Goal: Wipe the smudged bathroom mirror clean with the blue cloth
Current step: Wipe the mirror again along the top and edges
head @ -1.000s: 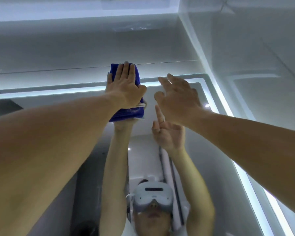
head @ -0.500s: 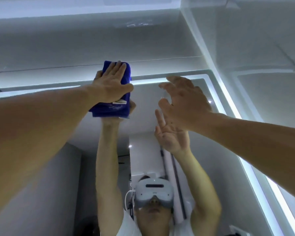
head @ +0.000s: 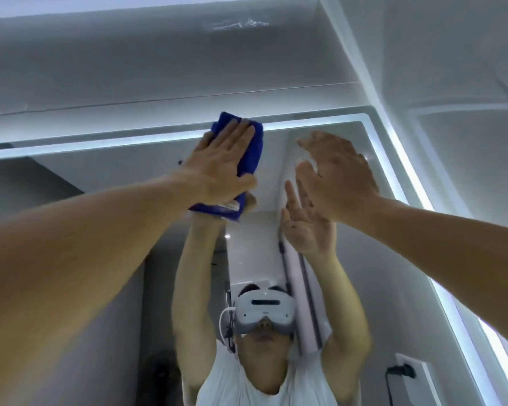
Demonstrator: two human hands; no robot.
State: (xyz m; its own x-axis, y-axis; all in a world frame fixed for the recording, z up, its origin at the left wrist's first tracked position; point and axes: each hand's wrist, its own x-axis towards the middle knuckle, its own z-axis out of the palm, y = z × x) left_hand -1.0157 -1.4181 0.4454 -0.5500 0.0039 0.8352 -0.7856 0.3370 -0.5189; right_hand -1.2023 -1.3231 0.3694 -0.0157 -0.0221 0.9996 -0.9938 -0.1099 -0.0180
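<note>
From the head camera we look up along both bare arms at the bathroom mirror (head: pixel 106 177), whose top and right edges carry a glowing white light strip (head: pixel 100 143).

Our left hand (head: pixel 220 168) lies flat on the blue cloth (head: pixel 252 150) and presses it against the glass. Its grip is wide open: the fingers are straight and close together on the cloth, and the thumb lies along the cloth's lower right side rather than curling round it. The cloth is folded into a thick pad and sits at the mirror's top edge, a little left of the top right corner. Its upper end covers part of the light strip and its lower end sticks out under the heel of the hand. A small white label (head: pixel 232 205) shows at that lower end.

Our right hand (head: pixel 335 177) is raised just beside the cloth, nearer the top right corner. Its grip is open as well, the fingers loosely spread and holding nothing. We cannot tell whether it touches the glass; its reflection sits just below it.

In the mirror we see ourselves reflected with both arms up, wearing a white headset (head: pixel 263 313) and a white sleeveless top (head: pixel 247 385). A white wall socket (head: pixel 408 367) with a dark plug shows in the reflection near the mirror's right edge.
</note>
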